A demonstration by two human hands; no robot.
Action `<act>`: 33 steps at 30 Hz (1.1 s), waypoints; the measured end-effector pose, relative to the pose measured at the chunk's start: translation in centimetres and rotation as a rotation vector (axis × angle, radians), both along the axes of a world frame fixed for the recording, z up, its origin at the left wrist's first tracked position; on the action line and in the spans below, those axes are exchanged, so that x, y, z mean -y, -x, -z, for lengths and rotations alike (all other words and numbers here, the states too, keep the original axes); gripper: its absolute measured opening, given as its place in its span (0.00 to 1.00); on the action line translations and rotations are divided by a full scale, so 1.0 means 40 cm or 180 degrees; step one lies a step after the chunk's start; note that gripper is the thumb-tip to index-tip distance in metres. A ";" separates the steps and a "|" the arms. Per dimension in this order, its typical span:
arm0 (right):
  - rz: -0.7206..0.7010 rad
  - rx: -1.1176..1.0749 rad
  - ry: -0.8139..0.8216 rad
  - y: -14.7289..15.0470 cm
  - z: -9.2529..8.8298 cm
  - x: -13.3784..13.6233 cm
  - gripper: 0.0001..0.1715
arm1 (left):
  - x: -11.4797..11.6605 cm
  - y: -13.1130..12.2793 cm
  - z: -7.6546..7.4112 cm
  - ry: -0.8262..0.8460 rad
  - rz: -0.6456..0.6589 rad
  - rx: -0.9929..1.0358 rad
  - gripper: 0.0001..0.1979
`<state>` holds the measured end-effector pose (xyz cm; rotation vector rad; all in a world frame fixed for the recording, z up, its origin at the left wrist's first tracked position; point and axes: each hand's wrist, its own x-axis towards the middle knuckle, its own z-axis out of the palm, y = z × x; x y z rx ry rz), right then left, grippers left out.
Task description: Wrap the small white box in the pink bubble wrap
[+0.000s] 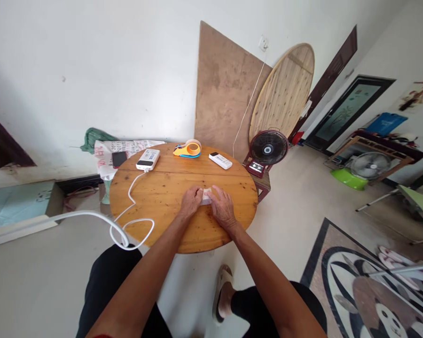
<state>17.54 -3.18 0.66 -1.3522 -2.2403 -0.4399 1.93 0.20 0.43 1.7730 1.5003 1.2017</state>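
Note:
A small white box-like object (206, 197) lies on the round wooden table (169, 225), between my two hands. My left hand (191, 201) has its fingers curled against the left side of it. From the right, my right hand (223, 206) grips it, with thumb and fingers bent at its edge. The fingers cover part of the object, so its exact kind does not show. Beyond my hands are an orange and blue tape dispenser (188, 149) and a white power bank with a dark end (220, 160).
Another white power bank (148, 159) at the table's left has a white cable (129, 195) plugged in, looping over the edge. A dark phone (119, 159) rests on a printed sack (104, 152). A fan (268, 147) stands on a stool beyond the right edge.

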 end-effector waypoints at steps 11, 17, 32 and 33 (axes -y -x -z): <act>-0.0025 -0.0064 0.0110 0.000 -0.006 0.000 0.23 | -0.003 -0.002 0.002 -0.0043 -0.0075 -0.0145 0.16; -0.0036 -0.0017 0.0052 -0.005 -0.003 -0.003 0.22 | -0.001 -0.005 -0.005 -0.0018 -0.0086 -0.0273 0.16; -0.0257 -0.0252 0.0206 -0.005 -0.016 0.008 0.25 | -0.007 -0.003 0.001 0.0048 -0.0076 -0.0203 0.16; -0.0253 -0.0277 0.0211 -0.005 -0.015 0.007 0.25 | -0.008 -0.003 0.003 0.0054 -0.0080 -0.0193 0.16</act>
